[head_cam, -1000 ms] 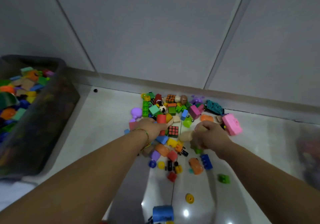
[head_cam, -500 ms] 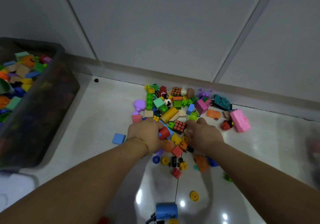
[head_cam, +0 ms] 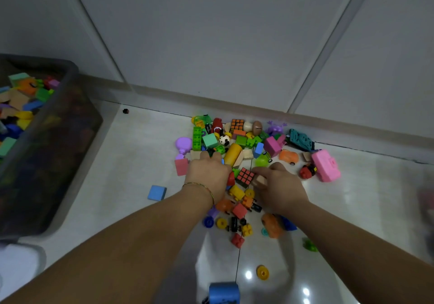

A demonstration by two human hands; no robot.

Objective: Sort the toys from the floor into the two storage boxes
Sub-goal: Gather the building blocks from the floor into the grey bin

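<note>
Left hand: your left hand (head_cam: 206, 174), with a thin gold bangle at the wrist, now lies knuckles-up on the near middle of the heap. A second ago it worked the heap's left edge.
Left fingers: a small red plastic piece (head_cam: 231, 178) sits tight against the thumb side. You cannot tell from here whether the fingers clamp it.
Right hand: your right hand (head_cam: 279, 186) has closed in toward the left one. Thumb and fingers pinch a pale wooden block (head_cam: 260, 180), just beside the black multicoloured puzzle cube (head_cam: 245, 175).
Heap: the mixed plastic and wooden toys (head_cam: 246, 153) remain on the glossy white floor (head_cam: 131, 162). A yellow wooden cylinder (head_cam: 232, 154) is newly uncovered, and a blue foam square (head_cam: 156, 193) now lies apart on the left.
Box: the dark translucent plastic storage box (head_cam: 70, 139) stands far left, part filled and well apart from both hands. The second box is unconfirmed, as the right edge is only a blur.
Meaning: judged as gathering. Nothing has crossed to a box in this second, and most of the heap is still to sort.
</note>
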